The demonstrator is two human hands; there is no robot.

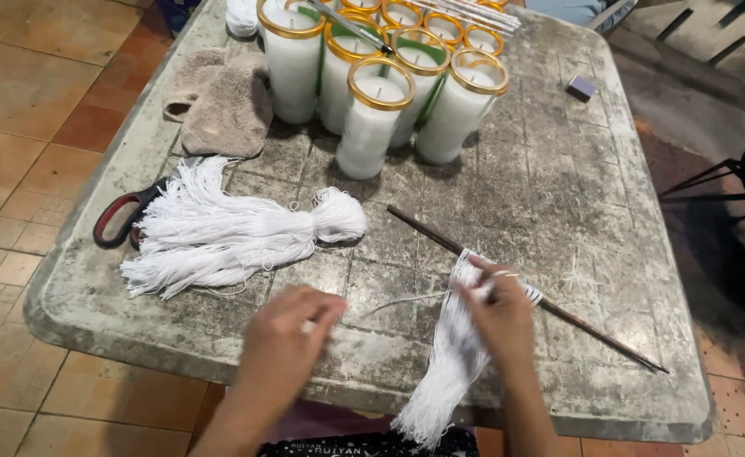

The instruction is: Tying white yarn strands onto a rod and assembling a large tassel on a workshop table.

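Both hands worked at the table's near edge. Right hand pinched a white string bundle hanging over that edge, touching a thin dark rod. Left hand, fingers curled, pinched one loose strand. Beyond lay a larger string bundle, scissors, cloth and white candles.

Single head-mounted view, looking steeply down and forward over the near edge of the worn grey surface. The camera sits close above the left hand and right hand, low in frame; the surface's far end and tiled floor border the field.
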